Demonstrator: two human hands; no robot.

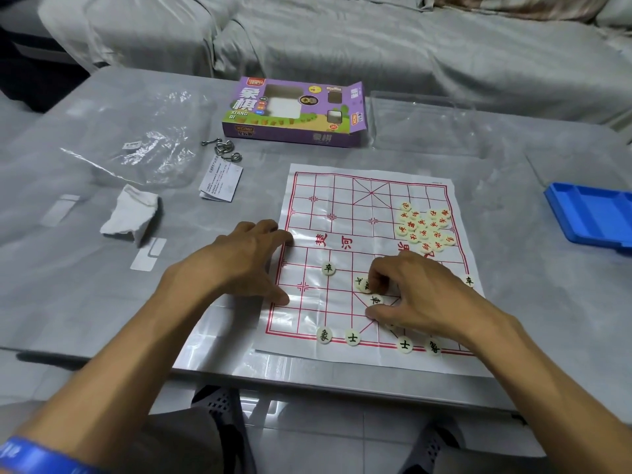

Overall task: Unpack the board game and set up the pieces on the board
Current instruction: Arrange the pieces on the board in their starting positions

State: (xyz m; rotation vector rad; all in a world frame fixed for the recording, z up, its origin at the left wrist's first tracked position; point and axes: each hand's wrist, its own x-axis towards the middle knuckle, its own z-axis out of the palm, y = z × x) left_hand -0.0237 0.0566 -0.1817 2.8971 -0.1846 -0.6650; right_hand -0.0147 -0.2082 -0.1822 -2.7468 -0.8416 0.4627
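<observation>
— Since the table [102, 302] carries everything, where does the game sit on it?

— Toward the near edge, right of centre, lies the paper board [369, 213], a thin glossy sheet that looks creased and ready to slide. The purple box [294, 112] lies open at the far edge, a crumpled plastic bag [143, 145] at the far left, a blue tray [591, 217] at the right edge.

— And the hands?

— The left hand [236, 261] is spread flat, fingertips pressing the board's left edge as if to pin it. The right hand [413, 295] is curled over the board's near half, its fingers pinching at a black-marked piece [363, 283]; another disc [376, 300] lies just beside.

— The rest of the pieces?

— The red pieces [425, 227] are heaped near the board's right edge, unsorted. Several black ones already stand along the near edge, such as the elephant disc [324, 335].

— How will they handle?

— I'd judge them light, hard and smooth, apt to skid on the shiny sheet. Take each by its rim between thumb and forefinger and set it straight down, keeping the sheet held.
</observation>
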